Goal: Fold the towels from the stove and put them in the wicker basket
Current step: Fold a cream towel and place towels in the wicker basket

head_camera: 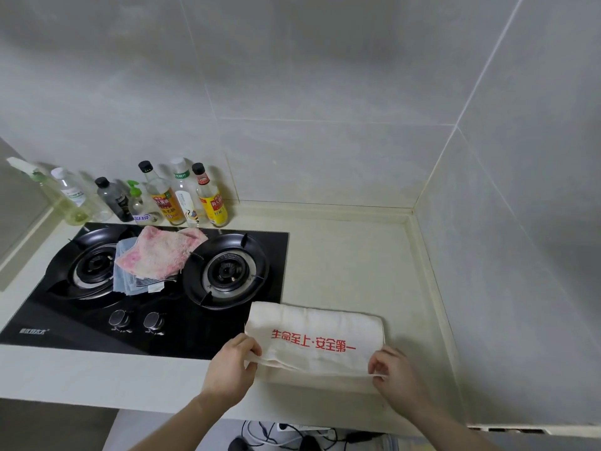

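White towel (313,340) lies on the desk (374,271) right of the stove (227,323). Left hand (229,366) and right hand (395,374) each grip a near corner, pinching. Soft, light, limp; best held by corners.

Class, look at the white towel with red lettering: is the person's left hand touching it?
Touching. The head view shows the left hand pinching the near left corner of the white towel, fingers closed over its edge.
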The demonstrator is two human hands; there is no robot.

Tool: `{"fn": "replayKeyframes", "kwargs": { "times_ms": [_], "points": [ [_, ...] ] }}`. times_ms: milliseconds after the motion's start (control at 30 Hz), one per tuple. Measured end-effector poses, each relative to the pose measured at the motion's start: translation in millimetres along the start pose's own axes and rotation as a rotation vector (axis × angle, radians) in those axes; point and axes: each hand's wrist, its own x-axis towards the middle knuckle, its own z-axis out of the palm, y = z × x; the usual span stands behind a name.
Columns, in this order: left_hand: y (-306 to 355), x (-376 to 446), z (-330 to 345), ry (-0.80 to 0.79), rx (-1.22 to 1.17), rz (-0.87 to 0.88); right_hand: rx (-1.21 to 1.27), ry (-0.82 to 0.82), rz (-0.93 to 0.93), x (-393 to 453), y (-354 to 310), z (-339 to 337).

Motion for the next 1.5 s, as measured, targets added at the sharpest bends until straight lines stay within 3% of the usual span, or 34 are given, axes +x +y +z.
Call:
{"fn": "replayKeyframes", "kwargs": {
  "times_ms": [500, 700, 833, 1100, 1233, 1367, 1500],
  "points": [
    [8, -10, 5, -0.304, 0.171, -0.096, -0.168, -0.121, 0.122, -12, 9, 21],
    [48, 1, 6, -0.315, 0.214, 0.063, -0.022, 0.084, 0.210, -6, -3, 21],
    [69, 8, 27, -0.497, 0.345, 0.183, 0.286, 0.176, 0.517, 1, -5, 32],
    [89, 14, 41, -0.647, 0.453, 0.278, 0.579, 0.154, 0.755, 12, -4, 22],
    [90, 12, 49, -0.598, 0.438, 0.290, 0.708, 0.128, 0.758, 20, -8, 16],
    [96, 7, 53, -0.660, 0.464, 0.293, 0.710, 0.070, 0.749, 19, -17, 9],
    [106, 6, 57, -0.514, 0.369, 0.291, 0.742, 0.052, 0.746, 10, -14, 3]
  ]
}}
